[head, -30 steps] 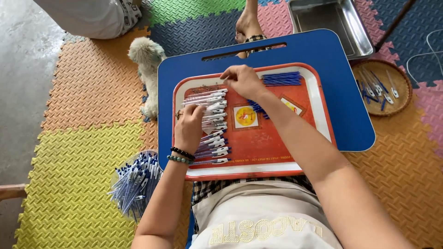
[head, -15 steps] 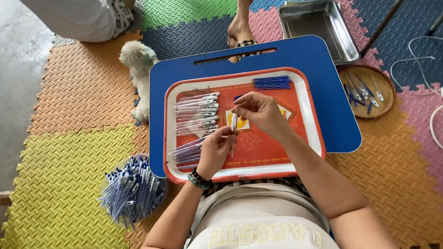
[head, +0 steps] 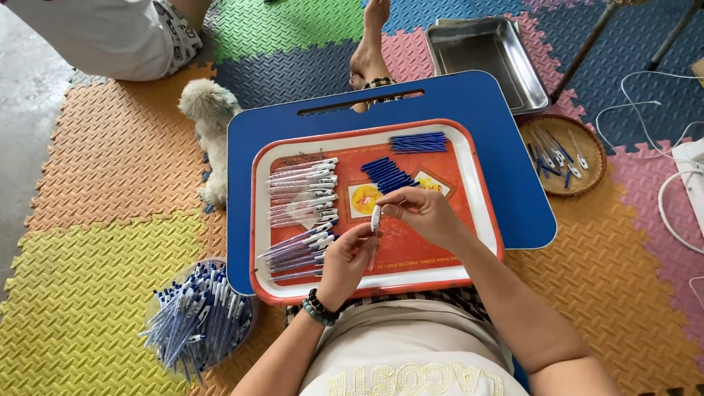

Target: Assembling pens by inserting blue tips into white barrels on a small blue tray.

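Both hands meet over the tray's point(head: 261, 220) near edge: the right hand point(head: 425, 214) and left hand point(head: 345, 257) each pinch one white pen point(head: 375, 218); pen rows point(head: 302, 192) line the tray's left edge.

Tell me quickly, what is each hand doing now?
Left hand: closed, pinching the lower end of a white pen piece.
Right hand: closed, pinching the upper end of the same piece.

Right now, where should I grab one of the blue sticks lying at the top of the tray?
Pinch a blue stick at one end, from above. They lie flat, side by side in a tight bunch on the tray, so only the ends and tops are free.
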